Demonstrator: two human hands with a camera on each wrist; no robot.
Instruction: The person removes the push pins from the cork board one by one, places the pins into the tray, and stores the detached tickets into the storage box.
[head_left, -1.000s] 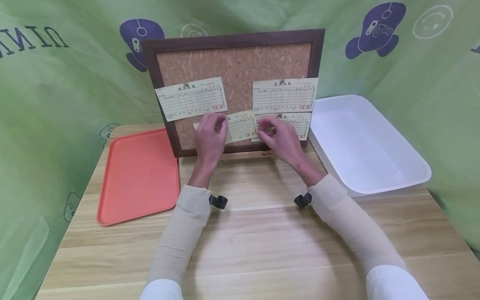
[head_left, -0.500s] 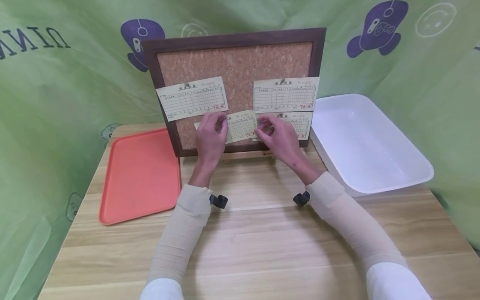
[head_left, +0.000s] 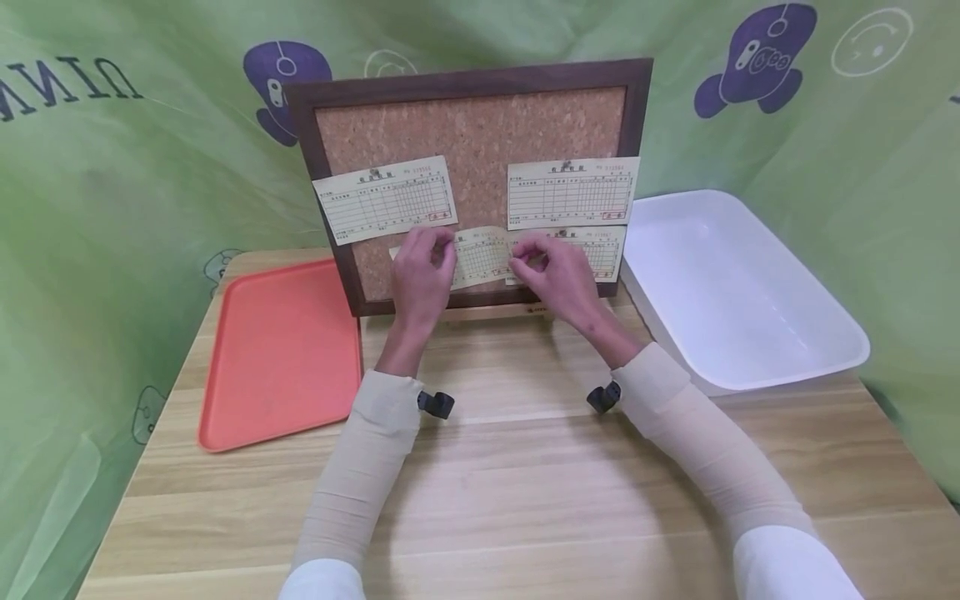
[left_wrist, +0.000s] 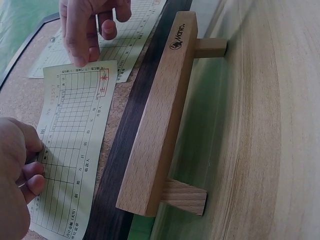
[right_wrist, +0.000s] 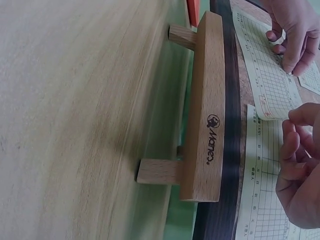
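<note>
Lettered green cloth point(head_left: 172, 175) is hanging behind a wood-grained tabletop point(head_left: 495, 500), where a red tray point(head_left: 285, 350) and white bin point(head_left: 742, 292) are flanking a corkboard point(head_left: 480, 129) on a stand point(right_wrist: 210, 90) reading "Mones". 3 printed receipts point(head_left: 573, 196) are hanging above and beside a low-pinned slip point(head_left: 482, 262); the right grip point(head_left: 564, 273) is pinching its right edge, the left grip point(head_left: 417, 279) pinching a tiny object point(right_wrist: 290, 74) at its heading.
</note>
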